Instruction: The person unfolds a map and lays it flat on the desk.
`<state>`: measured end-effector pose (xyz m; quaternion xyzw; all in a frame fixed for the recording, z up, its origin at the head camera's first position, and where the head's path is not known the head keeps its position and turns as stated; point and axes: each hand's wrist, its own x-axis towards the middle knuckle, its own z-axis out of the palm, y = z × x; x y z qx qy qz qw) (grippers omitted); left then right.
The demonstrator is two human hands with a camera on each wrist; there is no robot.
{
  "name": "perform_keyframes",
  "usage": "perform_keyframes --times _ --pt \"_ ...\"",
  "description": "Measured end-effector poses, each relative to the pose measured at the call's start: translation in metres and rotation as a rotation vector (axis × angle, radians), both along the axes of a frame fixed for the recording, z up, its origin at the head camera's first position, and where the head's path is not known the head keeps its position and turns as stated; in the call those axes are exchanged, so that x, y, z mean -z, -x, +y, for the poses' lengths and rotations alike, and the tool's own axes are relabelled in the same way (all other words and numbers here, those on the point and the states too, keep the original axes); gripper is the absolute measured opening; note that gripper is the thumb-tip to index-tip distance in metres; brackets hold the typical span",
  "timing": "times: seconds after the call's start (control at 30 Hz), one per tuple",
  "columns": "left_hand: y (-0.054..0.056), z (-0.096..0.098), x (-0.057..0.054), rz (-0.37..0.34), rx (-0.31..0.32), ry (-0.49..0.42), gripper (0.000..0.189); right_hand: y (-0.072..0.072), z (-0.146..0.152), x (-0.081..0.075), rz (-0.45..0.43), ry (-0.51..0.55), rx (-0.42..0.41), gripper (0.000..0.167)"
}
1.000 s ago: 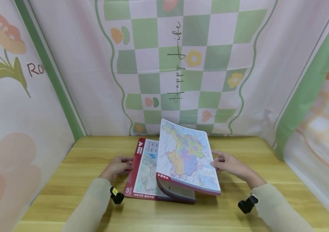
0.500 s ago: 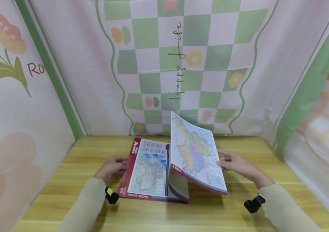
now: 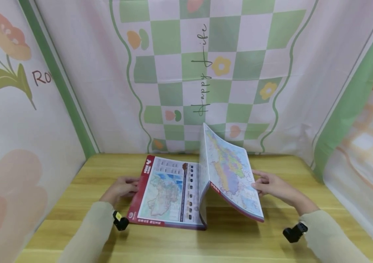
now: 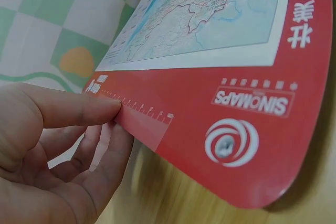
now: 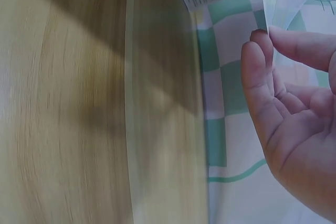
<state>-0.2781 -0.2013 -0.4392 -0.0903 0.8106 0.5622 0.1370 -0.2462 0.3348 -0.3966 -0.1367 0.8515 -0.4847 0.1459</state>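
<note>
A folded map (image 3: 166,193) with glossy panels and red borders stands partly spread in the head view. Its left panel lies low over the table, while the right panel rises to a tented fold and slopes down to the right. My left hand (image 3: 120,188) pinches the red left border between thumb and fingers; in the left wrist view the thumb presses beside a printed ruler on that border (image 4: 247,119). My right hand (image 3: 273,188) pinches the outer edge of the raised panel (image 3: 232,168). The right wrist view shows thumb and fingertips (image 5: 254,59) meeting at that thin edge.
The wooden table (image 3: 160,244) extends around the map. Behind it hangs a green and white checked curtain (image 3: 193,87), with more printed cloth (image 3: 22,131) on the left and right sides. A small black camera (image 3: 295,232) sits at each wrist.
Both hands have moved apart, the left one leftward and the right one rightward. The map has spread wider, its fold has risen, and more of the left panel shows.
</note>
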Motion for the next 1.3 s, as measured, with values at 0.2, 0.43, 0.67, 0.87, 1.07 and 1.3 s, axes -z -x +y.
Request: perform_keyframes --times 0.2,0.43,0.67,0.87,1.07,1.3 --pt "-0.001 -0.011 0.000 0.025 0.006 -0.002 0.050 -0.001 0.011 0.001 0.008 0.002 -0.003 0.078" --pt "-0.005 -0.024 -0.006 -0.015 -0.005 0.022 0.045 -0.004 0.023 0.001 -0.001 -0.008 -0.013 0.078" --pt "-0.001 -0.034 -0.005 -0.025 -0.055 0.040 0.049 -0.003 0.037 0.003 -0.002 -0.046 -0.005 0.078" --pt "-0.002 -0.042 -0.006 -0.017 -0.067 0.054 0.050 -0.006 0.050 0.002 -0.006 -0.048 -0.003 0.078" --pt "-0.003 -0.049 -0.008 -0.010 -0.089 0.054 0.050 -0.007 0.061 0.004 -0.010 -0.051 0.005 0.077" --pt "-0.004 -0.059 -0.010 -0.011 -0.101 0.049 0.053 -0.009 0.072 0.011 -0.031 -0.066 0.045 0.077"
